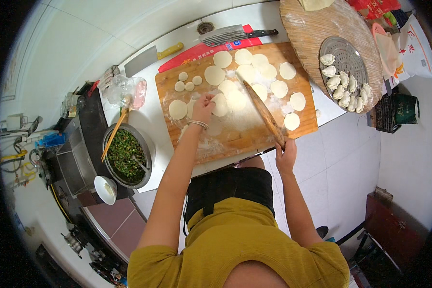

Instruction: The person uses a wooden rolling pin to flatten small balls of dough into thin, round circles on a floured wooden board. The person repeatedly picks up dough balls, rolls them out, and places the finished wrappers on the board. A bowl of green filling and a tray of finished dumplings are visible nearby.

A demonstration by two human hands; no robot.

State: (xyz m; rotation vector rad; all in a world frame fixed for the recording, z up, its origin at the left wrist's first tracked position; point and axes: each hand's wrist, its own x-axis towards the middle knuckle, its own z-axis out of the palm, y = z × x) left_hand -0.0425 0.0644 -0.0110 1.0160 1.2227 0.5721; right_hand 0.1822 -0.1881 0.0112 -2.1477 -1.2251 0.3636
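Note:
My left hand (203, 108) is closed, its fingers at the edge of a round dough wrapper (220, 105) over the floured wooden board (245, 137). In my right hand (286, 154) is the near end of a tapered wooden rolling pin (263, 111), which slants away to the far left across the board. Its far tip lies beside the other flat dough wrappers (236, 100); some of these overlap, and others lie singly toward the board's right side. At the board's far left sit several small dough pieces (183, 76).
Left of the board stands a metal bowl (148, 163) of chopped green filling with chopsticks (115, 134) across it, near a white bowl (105, 190). Beyond the board lie a cleaver (141, 61) and a knife (225, 36). At far right, a perforated metal tray (343, 54) holds dumplings (344, 80).

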